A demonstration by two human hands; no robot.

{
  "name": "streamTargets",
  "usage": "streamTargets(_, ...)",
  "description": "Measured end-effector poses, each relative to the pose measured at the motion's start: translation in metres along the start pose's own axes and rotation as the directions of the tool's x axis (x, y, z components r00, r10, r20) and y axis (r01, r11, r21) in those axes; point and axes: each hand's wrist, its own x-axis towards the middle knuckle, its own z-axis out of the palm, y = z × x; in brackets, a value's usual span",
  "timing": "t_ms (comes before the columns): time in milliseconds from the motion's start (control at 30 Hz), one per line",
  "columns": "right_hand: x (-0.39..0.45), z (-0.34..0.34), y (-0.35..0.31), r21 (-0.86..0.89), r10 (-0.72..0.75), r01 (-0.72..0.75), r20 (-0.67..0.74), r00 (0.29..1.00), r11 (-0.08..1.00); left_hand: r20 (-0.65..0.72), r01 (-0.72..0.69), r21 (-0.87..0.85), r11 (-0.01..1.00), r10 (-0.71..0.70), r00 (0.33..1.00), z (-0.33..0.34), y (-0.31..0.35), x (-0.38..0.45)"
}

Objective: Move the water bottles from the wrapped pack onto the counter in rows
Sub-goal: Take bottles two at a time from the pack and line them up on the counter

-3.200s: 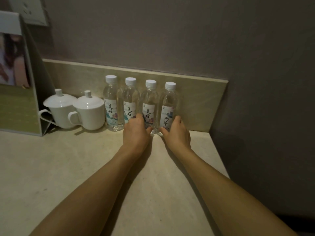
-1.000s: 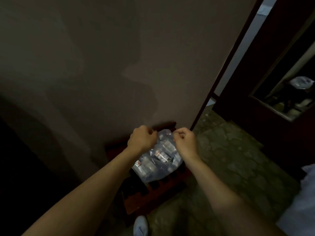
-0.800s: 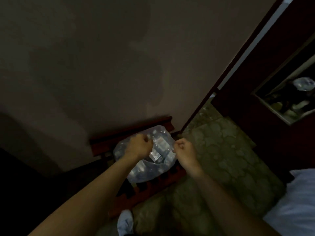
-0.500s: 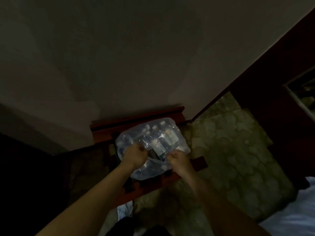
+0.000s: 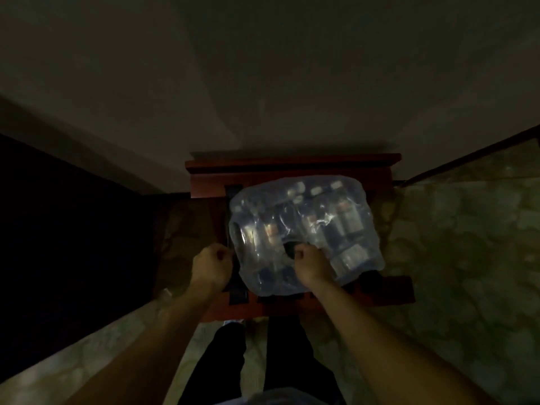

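Clear crinkled plastic-wrapped pack of water bottles (image 5: 304, 229) lies between my fisted hands: right hand (image 5: 314, 266) apparently gripping wrap, left hand (image 5: 211, 266) at its edge.

Both forearms bare from lower frame edge to wrist — no sleeves, watch, bands or rings visible. Left hand (image 5: 211, 266) and right hand (image 5: 314, 266) bare, no gloves. Legs in dark trousers (image 5: 225, 361), plain, black or near it in dim light. Pale shoe tip (image 5: 232, 322) shows above left trouser leg. Light fabric at bottom edge — probably a shirt hem (image 5: 280, 397), blurred.
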Motion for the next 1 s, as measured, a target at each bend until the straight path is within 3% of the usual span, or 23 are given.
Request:
streamTargets(133, 0.030, 0.016, -0.006, -0.003, -0.062, 0.062, 0.104, 0.993, 0.998, 0.055, 0.069, -0.066, 0.995, -0.066, 0.996, 0.019, -0.013, 0.025)
streamTargets(267, 0.049, 0.035, -0.002, 0.027, -0.023, 0.017, 0.262, 0.965, 0.999, 0.123, 0.156, -0.181, 0.971, -0.135, 0.983, 0.038, -0.015, 0.048)
streamTargets(433, 0.063, 0.051, 0.011, -0.054, 0.059, -0.043, 0.340, 0.938, 0.998, 0.137, 0.198, -0.102, 0.975, -0.183, 0.973, 0.060, -0.012, 0.068)
streamTargets(700, 0.074, 0.061, 0.013, -0.081, 0.108, -0.090, 0.264, 0.959, 0.993, 0.123, 0.266, 0.040, 0.963, -0.269, 0.955, 0.070, -0.016, 0.084)
streamTargets(867, 0.058, 0.049, 0.014, 0.069, 0.070, -0.080, 0.146, 0.987, 0.994, 0.125, 0.166, 0.217, 0.962, -0.196, 0.972, 0.073, -0.010, 0.088)
streamTargets(1000, 0.039, 0.026, 0.013, 0.063, 0.053, -0.058, 0.070, 0.996, 0.996, 0.173, 0.121, 0.350, 0.929, -0.191, 0.966, 0.083, -0.001, 0.089)
